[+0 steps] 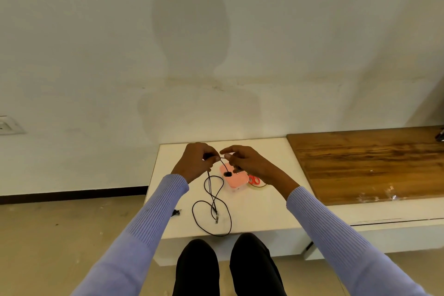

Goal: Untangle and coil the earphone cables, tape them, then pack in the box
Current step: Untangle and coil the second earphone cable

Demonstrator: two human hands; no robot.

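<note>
A black earphone cable hangs from both hands above the white table. Its loops and metal plug lie near the table's front edge. My left hand pinches the cable's upper end between thumb and fingers. Close to its right, my right hand pinches another strand, from which a black earbud dangles. Under my right hand lies a pink box. A roll of clear tape and orange-handled scissors sit just right of the box, partly hidden by my right wrist.
A wooden board covers the bench on the right. A small black piece lies at the table's left edge beside my left sleeve. My knees are below the table front. A wall stands right behind the table.
</note>
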